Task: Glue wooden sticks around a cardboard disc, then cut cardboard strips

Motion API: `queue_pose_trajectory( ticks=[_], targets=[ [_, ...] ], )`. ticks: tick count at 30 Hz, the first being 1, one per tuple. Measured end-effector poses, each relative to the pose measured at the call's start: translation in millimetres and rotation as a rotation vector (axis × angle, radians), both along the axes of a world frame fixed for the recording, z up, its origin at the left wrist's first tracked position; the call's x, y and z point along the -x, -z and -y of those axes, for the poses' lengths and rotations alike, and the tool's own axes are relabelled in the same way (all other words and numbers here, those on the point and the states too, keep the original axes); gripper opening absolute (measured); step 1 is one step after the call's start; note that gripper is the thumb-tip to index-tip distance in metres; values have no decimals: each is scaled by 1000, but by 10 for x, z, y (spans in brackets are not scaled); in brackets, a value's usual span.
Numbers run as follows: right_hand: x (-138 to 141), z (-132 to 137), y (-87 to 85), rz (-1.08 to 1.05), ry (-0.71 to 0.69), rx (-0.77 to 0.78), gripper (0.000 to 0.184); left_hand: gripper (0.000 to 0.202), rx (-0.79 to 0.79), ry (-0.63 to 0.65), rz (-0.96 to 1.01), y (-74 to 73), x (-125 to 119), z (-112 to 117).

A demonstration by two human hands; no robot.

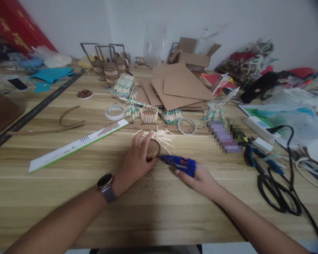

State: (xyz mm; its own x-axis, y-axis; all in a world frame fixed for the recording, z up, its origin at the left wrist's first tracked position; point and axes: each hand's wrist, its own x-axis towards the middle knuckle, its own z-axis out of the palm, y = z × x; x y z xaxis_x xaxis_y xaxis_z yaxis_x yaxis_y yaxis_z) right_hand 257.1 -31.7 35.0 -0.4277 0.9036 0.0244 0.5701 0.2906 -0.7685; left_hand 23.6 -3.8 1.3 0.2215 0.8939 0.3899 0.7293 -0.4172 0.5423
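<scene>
Wooden table against a pale wall, crowded along the back and right. We see both hands near the middle. Left hand, watch on its wrist, grips the brown round base, fingers over the left and far side, thumb at the near side. Short sticks line part of the base's near edge. Right hand is wrapped around the blue glue gun, nozzle pointing left, right beside the base; we can't tell if the tip touches.

Loose sticks lie in a heap just behind the base. Past them we have a stick-walled ring, with a tape roll to its left and another to its right. Cardboard sheets are stacked behind. Left side: white strip with green edge, bead dish, small handled buckets farther back. Right side: blue-handled tool, black cable, pixelated purple item.
</scene>
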Motion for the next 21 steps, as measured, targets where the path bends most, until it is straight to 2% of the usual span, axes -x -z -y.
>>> queue_pose_trajectory(
  ticks=[15, 19, 21],
  targets=[
    [15, 8, 14, 4, 12, 6, 31, 87, -19, 6, 0, 17, 7, -16],
    [-14, 8, 38, 12, 134, -19, 33, 85, -9, 9, -11, 21, 10, -20],
    [-62, -2, 12, 4, 224, 37, 36, 86, -3, 7, -14, 19, 12, -20]
  ],
)
